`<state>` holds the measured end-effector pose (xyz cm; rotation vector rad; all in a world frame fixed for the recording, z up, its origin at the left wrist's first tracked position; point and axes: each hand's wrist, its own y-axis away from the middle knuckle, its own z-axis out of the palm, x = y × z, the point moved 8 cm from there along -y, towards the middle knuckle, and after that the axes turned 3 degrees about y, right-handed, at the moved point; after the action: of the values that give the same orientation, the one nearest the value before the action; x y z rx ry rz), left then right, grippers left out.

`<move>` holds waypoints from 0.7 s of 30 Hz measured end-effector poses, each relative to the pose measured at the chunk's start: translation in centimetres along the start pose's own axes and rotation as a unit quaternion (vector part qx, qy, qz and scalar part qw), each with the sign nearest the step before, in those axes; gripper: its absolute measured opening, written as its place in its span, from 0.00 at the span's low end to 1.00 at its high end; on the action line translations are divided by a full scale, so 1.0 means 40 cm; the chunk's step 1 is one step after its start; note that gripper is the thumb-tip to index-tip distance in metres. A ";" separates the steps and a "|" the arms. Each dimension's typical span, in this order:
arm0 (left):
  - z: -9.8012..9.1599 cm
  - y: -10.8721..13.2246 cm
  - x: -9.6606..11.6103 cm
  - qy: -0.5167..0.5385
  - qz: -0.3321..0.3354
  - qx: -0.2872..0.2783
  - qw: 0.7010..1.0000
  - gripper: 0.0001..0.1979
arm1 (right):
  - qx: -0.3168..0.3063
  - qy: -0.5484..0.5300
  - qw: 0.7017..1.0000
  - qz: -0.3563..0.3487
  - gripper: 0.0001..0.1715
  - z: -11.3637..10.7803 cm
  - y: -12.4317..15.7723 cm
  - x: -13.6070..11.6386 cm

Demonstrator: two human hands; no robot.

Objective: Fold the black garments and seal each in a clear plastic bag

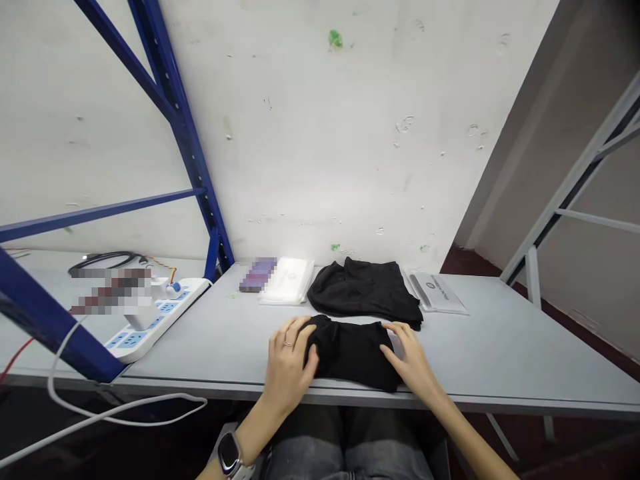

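A folded black garment (357, 357) lies at the front edge of the table, its left end bunched into a thicker roll. My left hand (287, 360), with a ring on one finger, curls around that bunched end, thumb in front and fingers over the top. At the other end, my right hand (413, 360) rests its thumb and fingertips on the garment's right edge, fingers spread apart. Just behind lies a larger piece of black clothing (367, 290), loosely folded. What kind of garment each is, I cannot tell.
Clear plastic packets (287, 280) lie behind on the left, beside a blurred purple item (259, 275). Another printed packet (440, 293) is at the right. A white power strip (160, 320) with plugs and cables sits left, near a blue metal frame (185, 133). A white wall (320, 147) stands behind.
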<state>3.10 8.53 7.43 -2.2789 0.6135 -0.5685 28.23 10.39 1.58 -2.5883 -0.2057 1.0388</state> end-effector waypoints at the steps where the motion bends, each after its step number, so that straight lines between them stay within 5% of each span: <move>1: 0.033 -0.012 0.015 0.009 0.011 -0.045 0.999 0.18 | -0.007 0.018 1.000 -0.012 0.22 0.007 -0.016 -0.006; 4: 0.111 -0.039 0.039 0.044 0.017 -0.139 0.989 0.17 | -0.033 0.076 0.995 -0.047 0.22 0.036 -0.062 -0.022; 7: 0.125 -0.056 0.019 0.058 -0.011 -0.160 0.985 0.15 | -0.046 0.126 0.988 -0.074 0.15 0.045 -0.090 -0.033; 11: 0.044 -0.076 -0.064 0.042 -0.077 -0.142 0.986 0.15 | -0.040 0.143 0.986 -0.076 0.07 -0.002 -0.091 -0.029; 15: -0.064 -0.095 -0.132 0.031 -0.127 -0.139 0.982 0.10 | -0.033 0.093 0.993 -0.064 0.05 -0.112 -0.076 -0.028; 21: -0.183 -0.066 -0.096 0.163 -0.206 -0.119 0.958 0.05 | -0.113 -0.045 0.990 0.068 0.10 -0.302 0.001 -0.047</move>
<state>-3.27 8.67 13.32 -2.5828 0.3710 -1.1432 35.23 6.71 10.92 -2.7921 -0.1795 1.2490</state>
